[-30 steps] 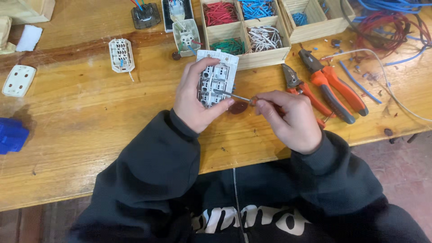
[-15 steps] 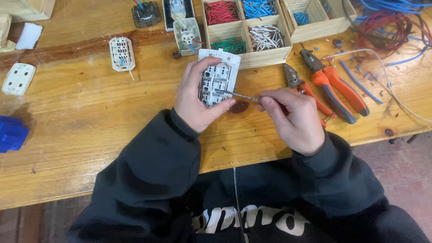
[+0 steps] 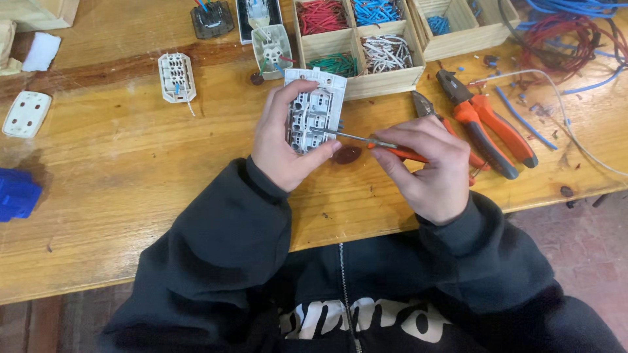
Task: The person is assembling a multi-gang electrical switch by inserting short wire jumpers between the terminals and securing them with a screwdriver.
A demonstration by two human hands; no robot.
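L hand [image 3: 278,147] grips white switch module [image 3: 314,112] near desk's far edge; R hand [image 3: 425,167] grips screwdriver [image 3: 366,140], tip in a terminal. Risk: tip slips off screw, jabbing L fingers, if module tilts.

Both hands [image 3: 288,147] [image 3: 428,167] raised close together, fingers curled.

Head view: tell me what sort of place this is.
Likely an electrical workbench or training workshop: a wooden bench, a divided wooden box of cut wire pieces, orange-handled pliers, and the hands working a screwdriver into a white switch module.
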